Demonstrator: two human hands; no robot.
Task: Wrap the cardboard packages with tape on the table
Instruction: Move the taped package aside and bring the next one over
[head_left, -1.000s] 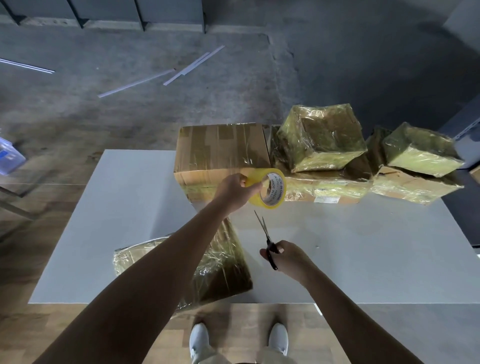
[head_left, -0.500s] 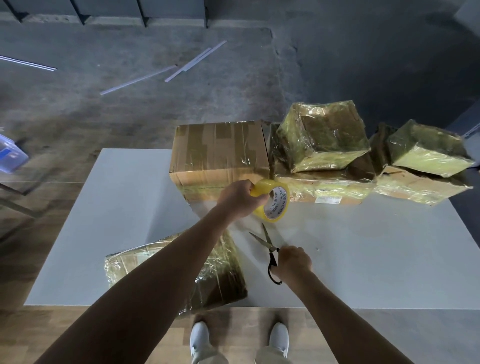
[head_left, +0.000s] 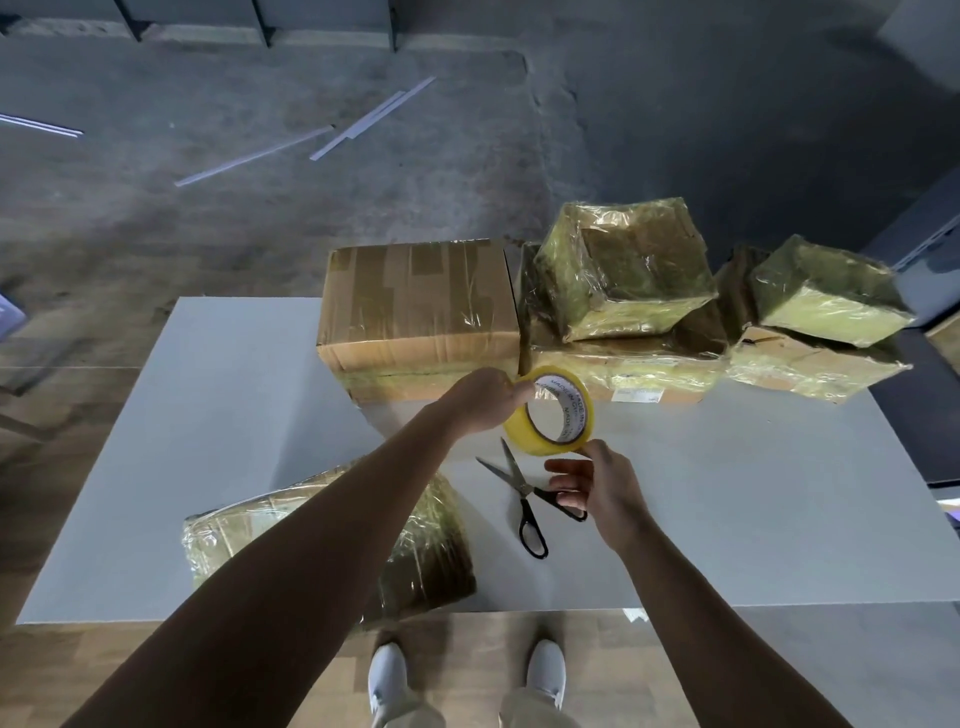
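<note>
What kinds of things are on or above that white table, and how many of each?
Tape-wrapped cardboard packages: 6 plainly showing
Yellow roll of clear tape: 1
Black-handled metal scissors: 1
Total: 8

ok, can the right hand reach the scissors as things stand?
Probably yes: the scissors lie on the table directly under the right hand, which is at the tape roll; nothing lies between.
</note>
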